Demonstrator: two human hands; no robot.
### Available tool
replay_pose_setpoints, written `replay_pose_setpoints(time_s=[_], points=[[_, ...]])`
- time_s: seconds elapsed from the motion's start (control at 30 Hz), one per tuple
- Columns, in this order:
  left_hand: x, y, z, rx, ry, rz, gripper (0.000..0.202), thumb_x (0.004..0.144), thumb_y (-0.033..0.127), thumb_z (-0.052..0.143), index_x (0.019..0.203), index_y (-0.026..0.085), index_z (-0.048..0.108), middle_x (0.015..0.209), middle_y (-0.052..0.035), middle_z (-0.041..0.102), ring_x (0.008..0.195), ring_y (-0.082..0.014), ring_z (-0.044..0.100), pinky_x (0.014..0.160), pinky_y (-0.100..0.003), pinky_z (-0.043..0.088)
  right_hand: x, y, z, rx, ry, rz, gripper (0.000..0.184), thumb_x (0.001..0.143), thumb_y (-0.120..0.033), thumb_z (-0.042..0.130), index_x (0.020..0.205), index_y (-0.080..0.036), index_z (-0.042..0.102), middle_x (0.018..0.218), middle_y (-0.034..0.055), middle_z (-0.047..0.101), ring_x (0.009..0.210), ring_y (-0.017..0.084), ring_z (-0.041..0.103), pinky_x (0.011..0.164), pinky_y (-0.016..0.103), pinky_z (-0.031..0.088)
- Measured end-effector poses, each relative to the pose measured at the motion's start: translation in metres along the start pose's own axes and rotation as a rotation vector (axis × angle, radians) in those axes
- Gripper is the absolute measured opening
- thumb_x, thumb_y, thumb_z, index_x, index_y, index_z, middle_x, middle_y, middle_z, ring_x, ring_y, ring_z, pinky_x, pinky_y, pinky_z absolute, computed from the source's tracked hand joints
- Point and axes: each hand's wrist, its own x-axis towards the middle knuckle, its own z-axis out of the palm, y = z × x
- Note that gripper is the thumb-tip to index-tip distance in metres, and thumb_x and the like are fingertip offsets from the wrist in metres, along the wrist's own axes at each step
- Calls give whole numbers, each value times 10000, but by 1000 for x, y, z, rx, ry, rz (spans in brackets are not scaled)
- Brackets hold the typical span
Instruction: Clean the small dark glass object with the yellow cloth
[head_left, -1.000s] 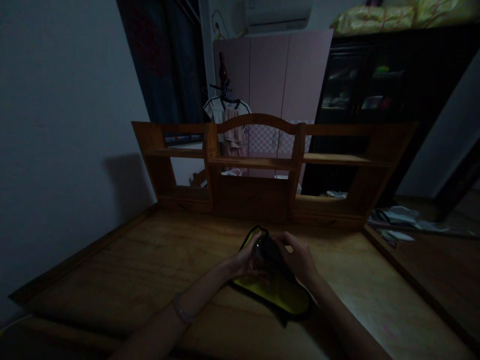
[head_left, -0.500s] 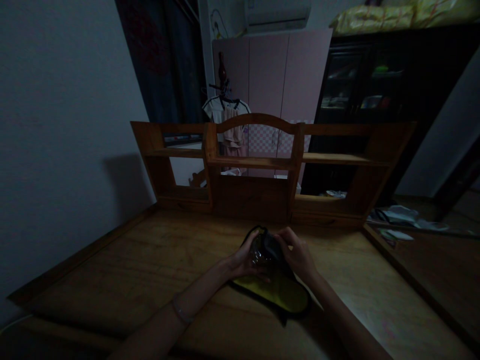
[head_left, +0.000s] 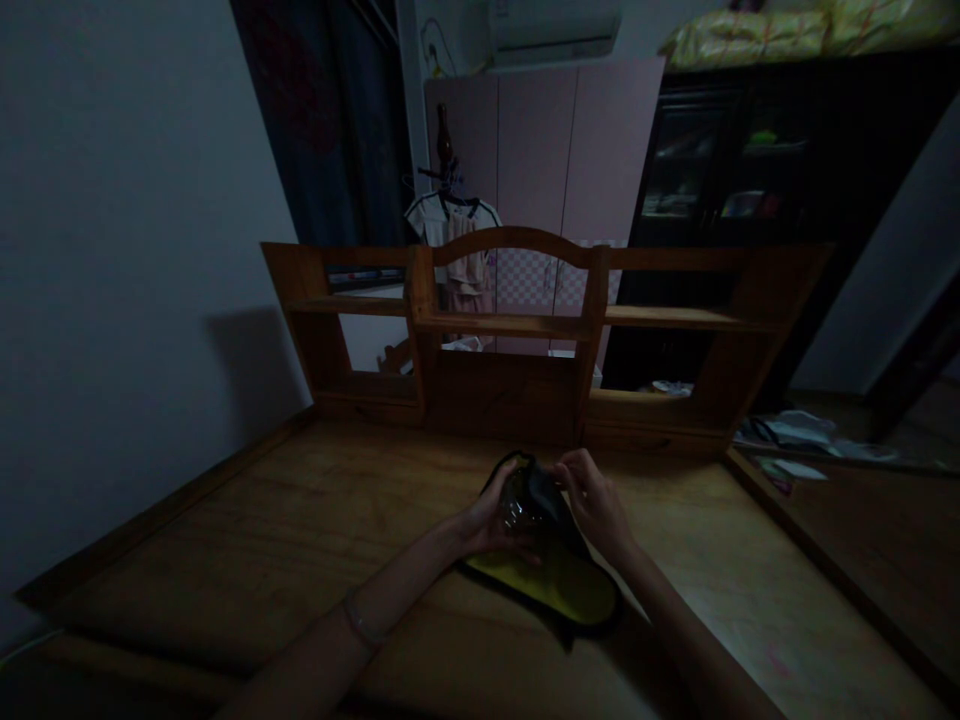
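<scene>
A yellow cloth with a dark border (head_left: pixel 574 590) lies on the wooden desk, its far part folded up to show a grey underside. My left hand (head_left: pixel 487 520) is closed around a clear, shiny glass (head_left: pixel 516 515), pressed against the cloth; its exact shape is hard to make out in the dim light. At the right, my right hand (head_left: pixel 592 500) pinches the raised grey edge of the cloth with thumb and fingers. Part of the glass is hidden behind the fold and my left fingers.
Behind my hands a wooden shelf unit (head_left: pixel 502 325) runs along the back of the desk (head_left: pixel 337 500). A pale wall (head_left: pixel 150 250) borders the left side. Past the desk's raised right edge (head_left: pixel 825 560) lie some papers and bags (head_left: pixel 802 430). Clothes (head_left: pixel 457 230) hang beyond the shelf.
My right hand has shifted slightly up at the cloth's fold, and the grey flap has moved a little. My left hand and the glass have stayed in place.
</scene>
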Motion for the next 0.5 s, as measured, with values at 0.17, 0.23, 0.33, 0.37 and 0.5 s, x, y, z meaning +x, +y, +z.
replay_pose_setpoints(time_s=[0.17, 0.23, 0.33, 0.37, 0.5], points=[[0, -1, -2, 15, 20, 2, 781, 727, 791, 361, 1014, 122, 642, 781, -77, 677, 558, -177, 602, 678, -456, 540, -2, -1, 2, -5, 36, -11, 126, 950, -352, 398, 961, -250, 471, 874, 32, 656, 790, 197, 663, 656, 266, 496], [0, -1, -2, 5, 28, 0, 773, 723, 791, 369, 1004, 125, 643, 777, -74, 677, 566, -181, 607, 681, -455, 540, -2, -1, 3, 7, 51, -12, 130, 952, -352, 397, 962, -247, 473, 877, 36, 655, 800, 198, 663, 662, 268, 500], [-1, -1, -1, -4, 31, -3, 767, 718, 792, 377, 994, 129, 644, 774, -74, 676, 580, -188, 615, 682, -450, 540, -3, -1, 5, 35, 61, -11, 140, 953, -359, 397, 952, -242, 474, 870, 39, 658, 805, 200, 666, 677, 276, 509], [-1, -1, 0, -2, 33, 0, 766, 718, 793, 379, 999, 130, 643, 773, -73, 676, 578, -188, 614, 683, -451, 539, -3, -1, 5, 44, 65, -8, 144, 952, -362, 398, 951, -241, 475, 871, 41, 661, 808, 201, 667, 682, 280, 512], [-1, -1, 0, 16, 49, 11, 774, 714, 797, 374, 1021, 137, 636, 778, -77, 678, 564, -183, 606, 699, -479, 531, -2, -1, 5, 80, 85, 17, 179, 946, -392, 400, 944, -235, 485, 865, 50, 671, 797, 208, 671, 695, 301, 526]])
